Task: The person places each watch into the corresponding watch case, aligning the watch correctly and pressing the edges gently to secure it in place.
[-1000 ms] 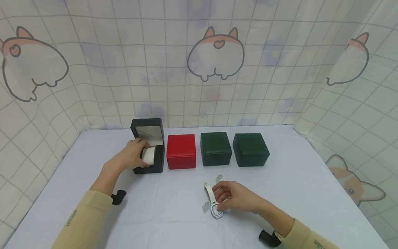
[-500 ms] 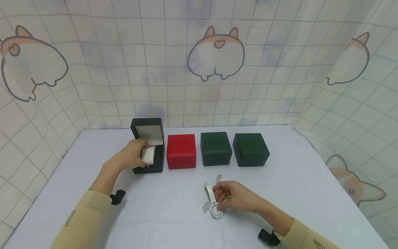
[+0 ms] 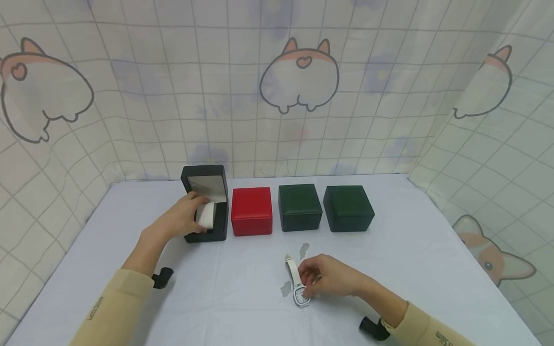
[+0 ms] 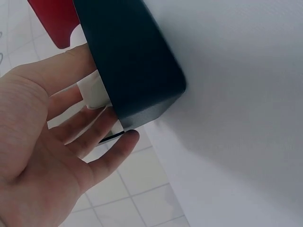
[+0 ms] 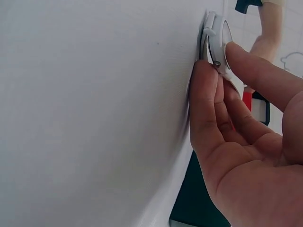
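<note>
At the left of the row stands an open black watch box, its lid tilted back. My left hand reaches into it and grips the white watch cushion between thumb and fingers. In the left wrist view the cushion shows between the fingers, partly hidden by the box wall. A white wristwatch lies on the table with its strap stretched out. My right hand pinches it at the case; in the right wrist view the thumb presses on the watch and fingers sit beneath its edge.
Right of the black box stand a closed red box and two closed dark green boxes, the middle one and the right one. Grey patches mark the white tablecloth. A patterned curtain hangs behind.
The cushion has risen and tilted slightly in the box with my left hand. My right fingers have drawn in closer on the watch, which has shifted a little towards me.
</note>
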A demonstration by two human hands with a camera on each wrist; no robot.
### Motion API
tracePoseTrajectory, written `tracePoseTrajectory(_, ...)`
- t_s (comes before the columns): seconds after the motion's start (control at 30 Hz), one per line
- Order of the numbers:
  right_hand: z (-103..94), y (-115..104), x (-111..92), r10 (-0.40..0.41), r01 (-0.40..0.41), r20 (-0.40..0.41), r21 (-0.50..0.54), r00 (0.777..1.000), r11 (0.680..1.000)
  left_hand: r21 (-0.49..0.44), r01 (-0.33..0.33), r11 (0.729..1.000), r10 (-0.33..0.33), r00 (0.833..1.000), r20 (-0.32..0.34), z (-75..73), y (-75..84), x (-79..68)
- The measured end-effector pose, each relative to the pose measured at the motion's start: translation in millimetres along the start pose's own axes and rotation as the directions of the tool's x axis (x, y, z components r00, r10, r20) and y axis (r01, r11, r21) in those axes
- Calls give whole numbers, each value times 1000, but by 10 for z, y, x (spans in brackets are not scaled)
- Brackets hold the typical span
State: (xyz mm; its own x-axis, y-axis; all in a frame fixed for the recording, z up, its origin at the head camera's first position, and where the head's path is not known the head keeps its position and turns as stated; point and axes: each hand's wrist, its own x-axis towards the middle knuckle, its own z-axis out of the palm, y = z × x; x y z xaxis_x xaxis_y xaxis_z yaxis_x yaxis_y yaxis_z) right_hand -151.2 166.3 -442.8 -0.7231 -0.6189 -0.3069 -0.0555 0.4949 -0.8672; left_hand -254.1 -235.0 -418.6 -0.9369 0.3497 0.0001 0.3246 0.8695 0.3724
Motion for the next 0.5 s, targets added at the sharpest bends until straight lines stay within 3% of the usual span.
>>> tracePoseTrajectory(0.27,10,-2,1,-34,33,-14,-31,999,999,-16,-25,1000,25,1000,-19,-14,-15,-12)
tracePoseTrajectory(0.5,21,-13,-4,-32,32,-19,1,999,1000,-45,-39,998,38,999,-20,-48,2,-44)
